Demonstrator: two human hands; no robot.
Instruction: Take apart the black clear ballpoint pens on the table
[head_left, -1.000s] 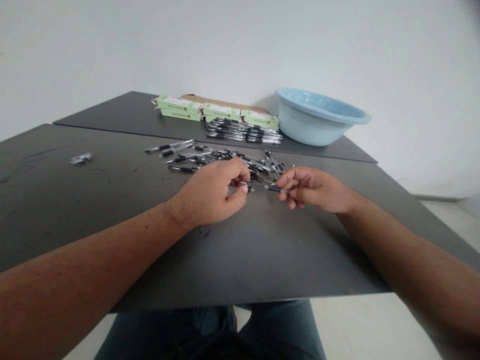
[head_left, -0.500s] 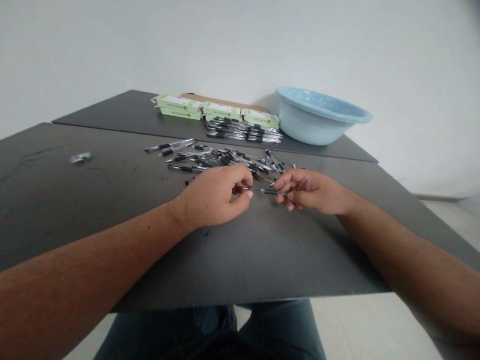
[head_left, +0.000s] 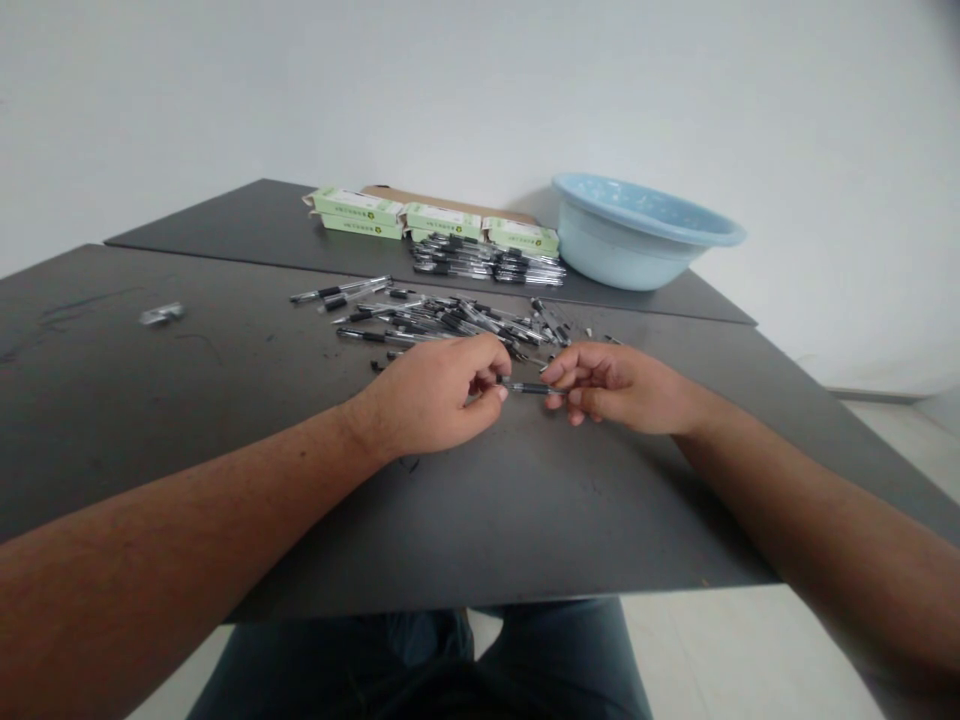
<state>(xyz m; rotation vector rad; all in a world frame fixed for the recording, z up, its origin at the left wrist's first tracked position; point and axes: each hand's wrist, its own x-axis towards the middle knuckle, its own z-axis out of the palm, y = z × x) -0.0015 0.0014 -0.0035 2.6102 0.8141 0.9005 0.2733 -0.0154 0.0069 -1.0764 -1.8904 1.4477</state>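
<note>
A pen (head_left: 531,388) with a black grip spans the gap between my two hands, lying roughly level above the table. My left hand (head_left: 450,392) pinches its left end between thumb and fingers, which hide that end. The right end is between the thumb and fingers of my right hand (head_left: 611,385). Just beyond both hands lies a loose pile of clear pens with black grips (head_left: 450,318), partly covered by my left hand.
Behind the pile, a neater stack of pens (head_left: 487,262) lies before several light green boxes (head_left: 442,218). A light blue basin (head_left: 630,245) stands at the back right. A small clear plastic piece (head_left: 161,314) lies on the dark table (head_left: 480,530) at left.
My hands have come slightly closer together along the pen, so less of it shows between them. The pile, boxes and basin have stayed put.
</note>
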